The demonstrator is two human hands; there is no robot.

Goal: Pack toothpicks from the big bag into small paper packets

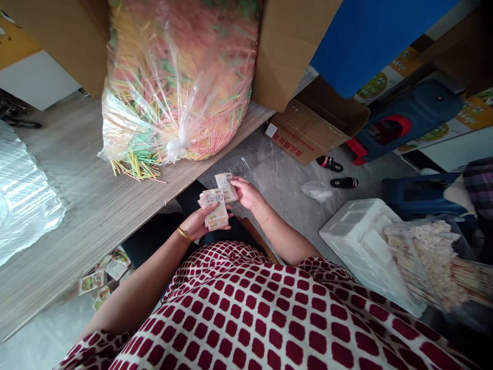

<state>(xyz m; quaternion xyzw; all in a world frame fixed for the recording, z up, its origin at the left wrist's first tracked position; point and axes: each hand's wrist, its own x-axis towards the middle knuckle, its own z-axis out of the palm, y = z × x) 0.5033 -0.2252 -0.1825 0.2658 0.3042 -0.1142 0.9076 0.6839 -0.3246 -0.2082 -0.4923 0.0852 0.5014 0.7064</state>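
My left hand [196, 222] is closed round a small stack of printed packets [216, 208], its thumb lying across the top one. They are pale with red-striped ends and look like flat sachets. Between the thumb and fingers of my right hand [246, 193] is a single printed packet [227, 186] of the same look, just beyond the stack and partly overlapped by it. Both hands are above my lap, beside the table edge. On the table in front sits a large clear plastic bag [181, 103] of thin coloured sticks, knotted, with some sticks spilled out at its lower left.
The grey wood-grain table [127, 205] runs along the left, with clear plastic sheeting [26, 190] on it. A white foam box [358, 231] and bundled packets [427, 252] stand at right. An open carton [304, 133], slippers [344, 183] and blue stools [416, 118] are beyond.
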